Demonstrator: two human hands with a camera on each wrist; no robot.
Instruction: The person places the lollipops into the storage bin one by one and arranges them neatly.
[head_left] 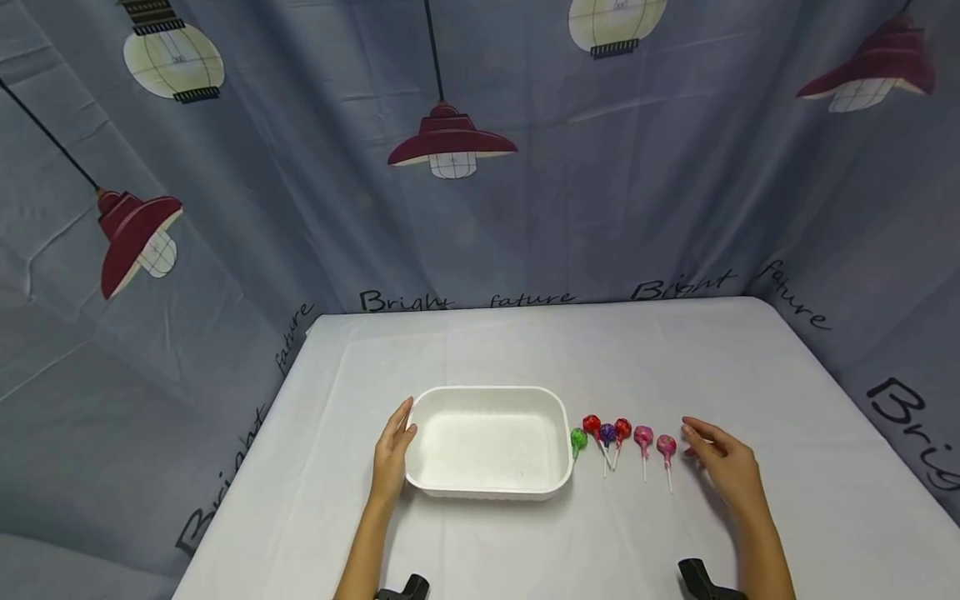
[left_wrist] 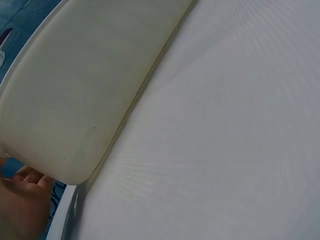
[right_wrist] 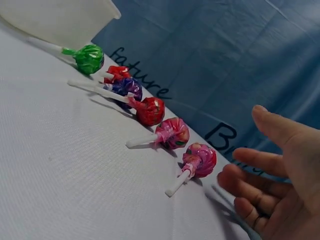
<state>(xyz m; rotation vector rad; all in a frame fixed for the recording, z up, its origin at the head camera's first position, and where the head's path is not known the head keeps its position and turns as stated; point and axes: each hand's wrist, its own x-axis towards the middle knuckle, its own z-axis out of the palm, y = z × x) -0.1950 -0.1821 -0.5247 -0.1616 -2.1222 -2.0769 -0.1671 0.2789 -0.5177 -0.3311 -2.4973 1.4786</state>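
A white, shallow rectangular tray point(head_left: 491, 492) stands on the table, and my left hand point(head_left: 390, 458) holds its left end, thumb at the rim and fingers along the outside. In the left wrist view the tray's side wall point(left_wrist: 75, 90) hides part of that hand point(left_wrist: 25, 205). To the tray's right lie several wrapped lollipops: a green one point(head_left: 578, 439), a purple one point(head_left: 608, 432) between two red ones point(head_left: 592, 424), and two pink ones point(head_left: 643, 436). Right of the outermost pink lollipop point(right_wrist: 200, 160), my right hand point(head_left: 723, 467) hovers with fingers loosely bent, holding nothing.
A white cloth covers the table point(head_left: 510, 550). Behind and beside it hangs a blue-grey curtain point(head_left: 525, 225) printed with lamps and lettering. Black wrist mounts point(head_left: 708, 583) show at the bottom edge, near both forearms.
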